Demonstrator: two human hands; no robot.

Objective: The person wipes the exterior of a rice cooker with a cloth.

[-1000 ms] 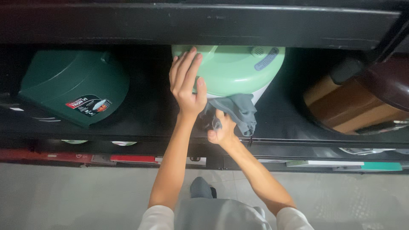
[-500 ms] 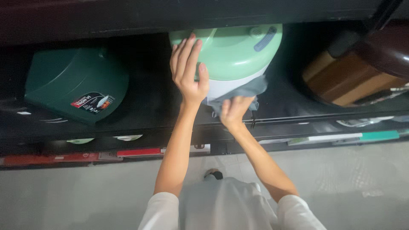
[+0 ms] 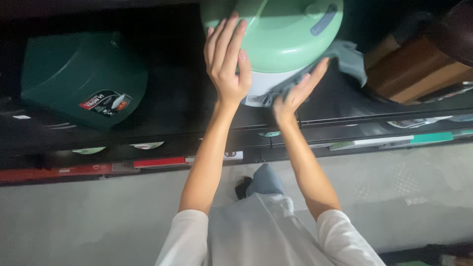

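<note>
Seen from above, I stand at a black store shelf (image 3: 162, 106) and tend to the light green rice cooker (image 3: 281, 34) that sits on it, the landmark for everything else here.

Well to the left of that cooker, on the same dark shelf, rests a dark green appliance (image 3: 79, 79) with a rounded lid and a small label on its front. Below it, along the shelf's front edge, runs a strip of red and white price tags (image 3: 152, 161).

My left hand (image 3: 226, 61) lies flat and open against the cooker's left side, fingers spread upward over the green lid, grasping nothing. Just beside it, at the cooker's lower right, my right hand (image 3: 295, 93) presses a grey-blue cloth (image 3: 345, 56) against the white base, fingers stretched out rather than clenched; the cloth drapes on around the cooker's right flank.

To the right of the cooker stands a brown, wood-toned appliance (image 3: 414, 69), partly cut off by the frame. Beneath it the shelf edge carries a teal tag (image 3: 431, 138).

Below the cooker, past my bare forearms and white short sleeves (image 3: 187, 236), the floor (image 3: 88, 221) is pale grey, with one dark shoe (image 3: 242, 187) showing.
</note>
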